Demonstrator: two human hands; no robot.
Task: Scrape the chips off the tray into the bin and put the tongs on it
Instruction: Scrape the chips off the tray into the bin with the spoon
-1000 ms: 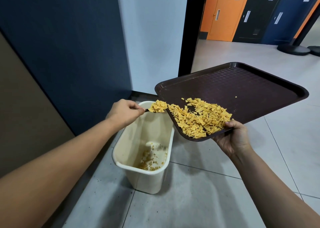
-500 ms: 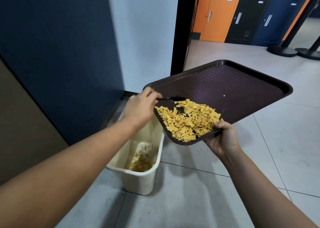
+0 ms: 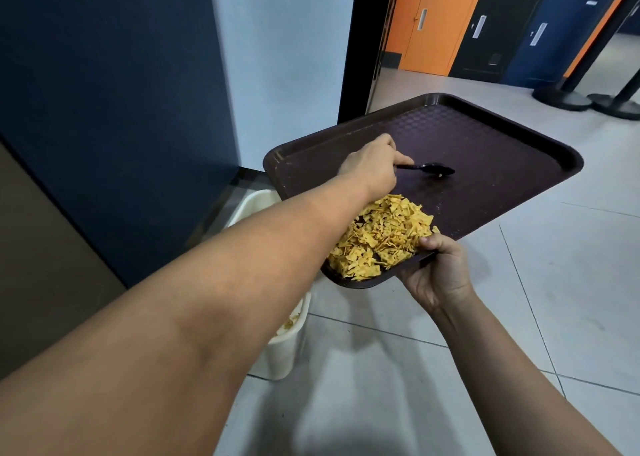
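My right hand (image 3: 436, 268) grips the near edge of a dark brown tray (image 3: 491, 164), held tilted down toward me, thumb on the rim. A heap of yellow chips (image 3: 384, 237) lies in the tray's low near corner. My left hand (image 3: 372, 164) reaches over the tray and grips black tongs (image 3: 427, 169), whose spoon-shaped tip rests on the tray's middle, beyond the chips. The cream bin (image 3: 287, 337) stands on the floor below the tray's left end, mostly hidden by my left forearm; a few chips show inside.
A dark blue wall panel (image 3: 121, 109) stands at left and a white wall (image 3: 284, 57) behind the bin. A black door frame (image 3: 360, 50) opens onto a hallway with orange and dark doors. Black stanchion bases (image 3: 588, 100) sit far right on the grey tiled floor.
My left hand has carried the tongs from the bin side, across the chips, out to the tray's middle. A scoop of chips that was on the tongs is gone. The view shifted left.
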